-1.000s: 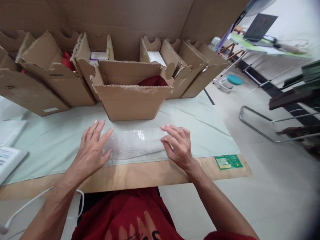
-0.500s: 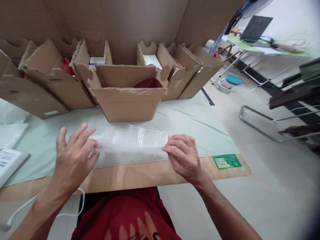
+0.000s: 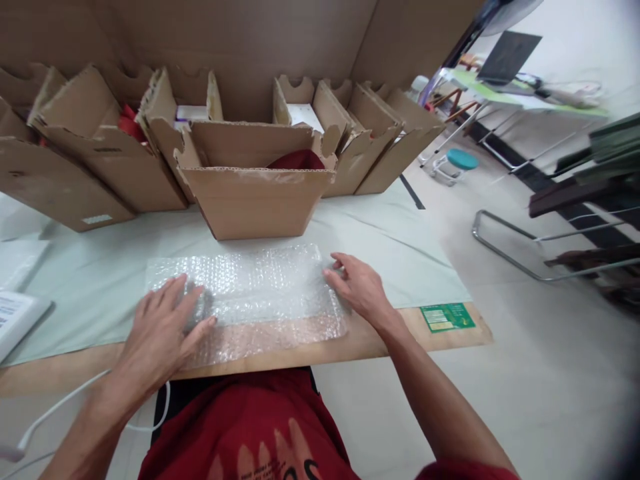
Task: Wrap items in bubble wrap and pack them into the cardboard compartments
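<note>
A clear sheet of bubble wrap point(image 3: 260, 287) lies spread over the pale cloth and the bare wooden front edge of the table. My left hand point(image 3: 165, 323) rests on its left part, fingers spread and holding nothing. At the sheet's right edge is my right hand point(image 3: 357, 283), its fingers loosely curved and apart, with nothing visible between them. Just beyond the wrap stands a cardboard bin point(image 3: 257, 203) with a dark red item point(image 3: 299, 160) inside; most of that item is hidden by the bin's front wall.
Several cardboard bins line the back, among them one with red contents point(image 3: 131, 123) and one with a white box point(image 3: 305, 117). At the left edge sits a white device point(image 3: 23, 320); a white cable point(image 3: 65, 403) hangs below. A green label point(image 3: 447, 317) marks the right front corner.
The bubble wrap, held up between both hands before, now lies flat and opened out toward me. My right hand has let go of its edge, and my left hand has come down onto it.
</note>
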Tool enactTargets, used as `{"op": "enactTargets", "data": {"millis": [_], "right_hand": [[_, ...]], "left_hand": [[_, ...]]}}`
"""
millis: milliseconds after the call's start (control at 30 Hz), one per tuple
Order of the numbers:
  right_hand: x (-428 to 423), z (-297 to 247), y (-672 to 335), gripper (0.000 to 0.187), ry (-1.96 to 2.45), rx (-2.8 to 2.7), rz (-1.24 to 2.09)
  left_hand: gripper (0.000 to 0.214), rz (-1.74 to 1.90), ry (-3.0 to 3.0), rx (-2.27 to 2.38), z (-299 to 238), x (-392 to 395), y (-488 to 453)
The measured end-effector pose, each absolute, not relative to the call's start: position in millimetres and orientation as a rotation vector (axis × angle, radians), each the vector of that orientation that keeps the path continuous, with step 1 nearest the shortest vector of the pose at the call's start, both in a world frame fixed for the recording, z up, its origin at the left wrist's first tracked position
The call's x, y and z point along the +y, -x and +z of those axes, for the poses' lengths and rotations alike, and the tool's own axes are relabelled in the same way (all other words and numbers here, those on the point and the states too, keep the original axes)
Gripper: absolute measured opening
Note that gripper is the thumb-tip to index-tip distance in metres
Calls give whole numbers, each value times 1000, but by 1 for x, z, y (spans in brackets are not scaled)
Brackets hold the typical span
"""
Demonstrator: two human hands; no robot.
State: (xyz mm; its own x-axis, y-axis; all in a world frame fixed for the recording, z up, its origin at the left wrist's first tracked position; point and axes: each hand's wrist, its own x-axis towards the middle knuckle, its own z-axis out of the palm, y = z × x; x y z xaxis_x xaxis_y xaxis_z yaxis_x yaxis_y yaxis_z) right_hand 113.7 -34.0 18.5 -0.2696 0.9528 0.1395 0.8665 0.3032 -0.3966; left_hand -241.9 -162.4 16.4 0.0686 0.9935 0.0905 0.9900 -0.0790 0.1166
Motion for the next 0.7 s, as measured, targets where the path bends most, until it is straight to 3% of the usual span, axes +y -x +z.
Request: {"op": "enactTargets", "data": {"millis": [133,367,467,600,700], "right_hand": [[-14,1,-97,43,1604,-2358,290],[-21,-6,-119,32,1545,-2295,25],[-30,2,-114,37,1456,-2271,-53],[-43,10,-60,48,1207,-2423,60],[-45,5,-17,52,984,-2696,190]], "left_hand": [[58,88,-2273,2149,-1,-159,228],[54,111,-2255,2124,-3,-150,222],[54,202,-2265,2164,2,-144,216],[52,364,-2346,2121,5,-128,193],[53,291,-2394,2016,-2,-112,180]]}}
